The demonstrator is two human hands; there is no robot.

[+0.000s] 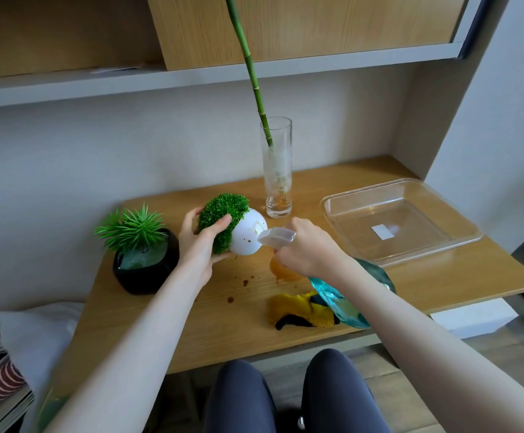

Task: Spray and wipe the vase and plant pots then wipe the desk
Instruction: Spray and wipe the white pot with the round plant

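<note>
My left hand (199,242) grips the mossy green top of a round white plant pot (248,235), tilted on its side above the wooden desk (173,323). Brown spots mark the pot's white surface. My right hand (310,248) holds a blue spray bottle (348,298), its clear nozzle almost touching the pot. A black pot with a spiky green plant (143,260) stands at the left. A tall glass vase (277,170) with a bamboo stalk stands behind. A yellow and black cloth (301,309) lies crumpled on the desk near the front edge.
A clear plastic tray (401,220) sits at the right of the desk. Brown drips and an orange smear (281,271) stain the desk's middle. A shelf (67,89) hangs overhead. A white box (473,317) lies under the desk's right edge; my knees are below.
</note>
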